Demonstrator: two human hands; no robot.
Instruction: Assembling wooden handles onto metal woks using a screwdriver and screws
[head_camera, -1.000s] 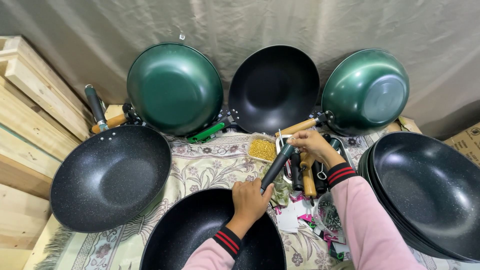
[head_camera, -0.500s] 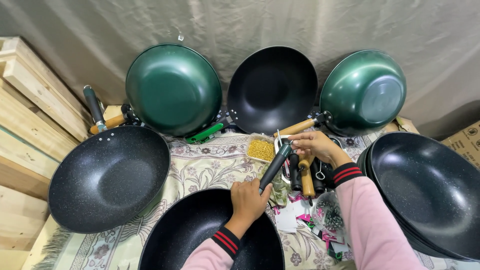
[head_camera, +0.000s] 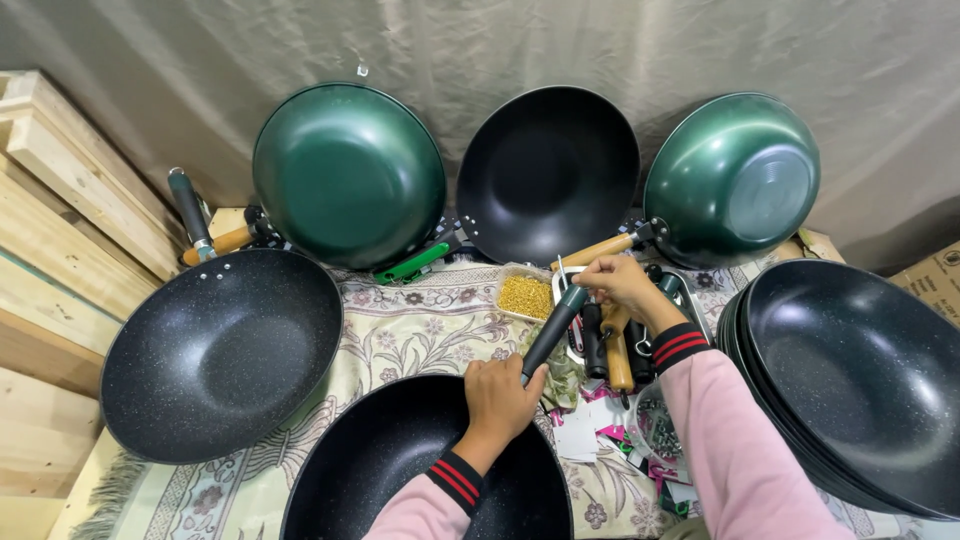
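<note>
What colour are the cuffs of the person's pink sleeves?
Black with red stripes, seen in the head view on the right cuff and left cuff.

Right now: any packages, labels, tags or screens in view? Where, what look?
Cardboard box: far right edge behind the stacked black pans, brown, dark print.
Paper tags: on the cloth right of the left hand, small white and pink cards.
Screens: none.

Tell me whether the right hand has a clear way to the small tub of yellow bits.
Probably yes. The right hand is at the end of the black handle, and the tub sits open just beside it on the cloth, nothing between.
</note>
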